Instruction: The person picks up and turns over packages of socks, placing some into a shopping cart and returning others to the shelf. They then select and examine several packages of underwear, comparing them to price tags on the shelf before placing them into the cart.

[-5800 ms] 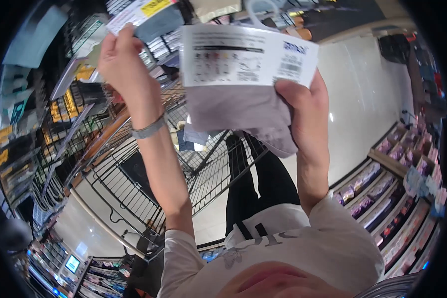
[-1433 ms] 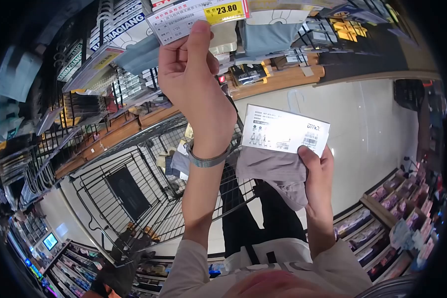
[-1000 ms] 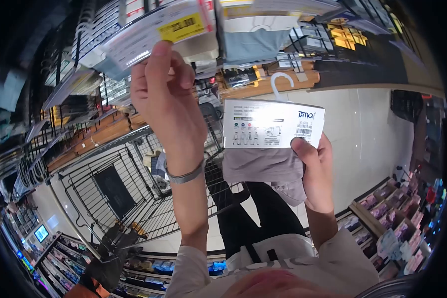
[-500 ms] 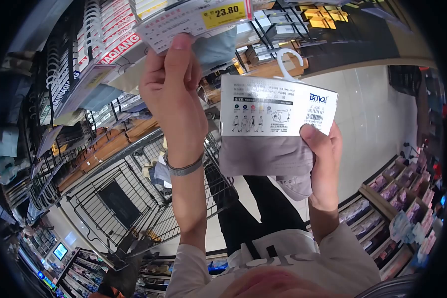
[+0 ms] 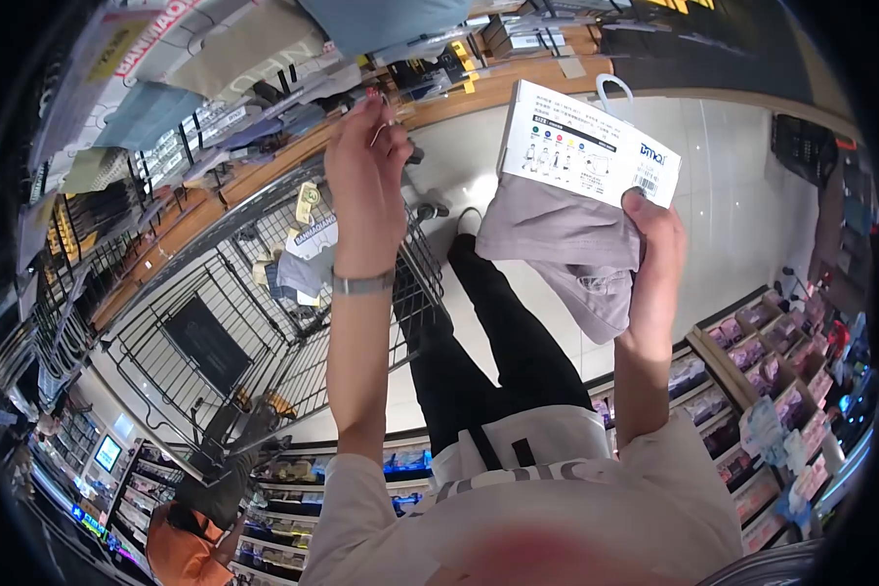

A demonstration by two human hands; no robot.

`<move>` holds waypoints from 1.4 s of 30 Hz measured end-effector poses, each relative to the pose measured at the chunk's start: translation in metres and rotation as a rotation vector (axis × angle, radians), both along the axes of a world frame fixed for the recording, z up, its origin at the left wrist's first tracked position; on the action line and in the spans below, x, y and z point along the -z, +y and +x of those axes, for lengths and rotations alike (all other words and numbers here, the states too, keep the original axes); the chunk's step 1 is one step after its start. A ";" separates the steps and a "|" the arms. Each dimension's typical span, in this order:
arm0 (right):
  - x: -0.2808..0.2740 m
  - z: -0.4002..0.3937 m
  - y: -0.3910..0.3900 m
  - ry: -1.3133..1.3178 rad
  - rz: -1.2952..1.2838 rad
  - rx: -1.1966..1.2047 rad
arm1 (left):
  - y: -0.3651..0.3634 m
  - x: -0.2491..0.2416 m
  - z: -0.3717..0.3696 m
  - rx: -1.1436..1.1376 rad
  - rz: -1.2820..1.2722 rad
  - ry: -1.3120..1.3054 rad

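Note:
My right hand [image 5: 654, 234] grips a pack of folded mauve-grey underwear [image 5: 562, 223], thumb on the lower right of its white printed card [image 5: 581, 146]. A white plastic hook [image 5: 615, 93] rises from the card's top edge. The underwear hangs below the card, a loose fold drooping towards my wrist. My left hand [image 5: 369, 181], a grey band on its wrist, is raised over the shopping cart [image 5: 208, 342]. Its fingers are bent but apart, with nothing visible in them. Nearest to it are the hanging packs on the display rack [image 5: 234, 68].
Several packaged garments [image 5: 303, 259] lie in the wire cart at my left. Shelves of small packs [image 5: 752, 342] stand at the lower right. Someone in orange clothing [image 5: 181, 547] is at the lower left. Pale floor tiles [image 5: 723, 215] stretch out on the right.
My left hand has let go of the price tag and come down, away from the rack. The underwear pack has moved up and right, tilting clockwise. The view has shifted, showing more of the cart.

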State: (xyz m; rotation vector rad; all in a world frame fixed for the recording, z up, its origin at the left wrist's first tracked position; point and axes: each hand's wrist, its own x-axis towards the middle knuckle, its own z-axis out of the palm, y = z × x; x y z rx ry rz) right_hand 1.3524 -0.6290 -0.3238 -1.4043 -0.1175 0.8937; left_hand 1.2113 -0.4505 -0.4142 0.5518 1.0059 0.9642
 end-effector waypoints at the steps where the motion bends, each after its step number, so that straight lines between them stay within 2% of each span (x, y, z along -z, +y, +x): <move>1: 0.007 -0.003 -0.002 0.019 -0.027 0.012 | 0.003 0.015 0.005 -0.015 -0.075 0.016; 4: 0.030 -0.013 -0.007 0.084 -0.113 0.039 | 0.018 0.052 0.030 -0.067 0.162 -0.078; 7: 0.049 -0.020 -0.009 0.165 -0.179 0.048 | 0.035 0.072 0.040 0.075 0.218 -0.232; 10: 0.060 -0.024 -0.011 0.211 -0.184 0.033 | 0.039 0.098 0.037 0.170 0.324 0.061; 11: 0.065 -0.024 -0.014 0.214 -0.183 0.009 | 0.039 0.092 0.036 0.177 0.259 0.201; 13: 0.073 -0.024 -0.017 0.211 -0.179 -0.026 | 0.036 0.096 0.029 0.099 0.285 0.159; 16: 0.067 -0.032 -0.008 0.221 -0.143 0.051 | 0.034 0.093 0.032 0.046 0.300 0.135; 19: 0.068 -0.026 -0.013 0.099 -0.112 -0.036 | 0.030 0.079 0.038 0.019 0.258 0.168; 26: 0.054 -0.025 0.003 0.161 -0.032 -0.027 | 0.036 0.083 0.040 0.028 0.237 0.191; 42: 0.051 -0.016 0.005 0.132 -0.025 -0.072 | 0.035 0.082 0.042 0.008 0.227 0.202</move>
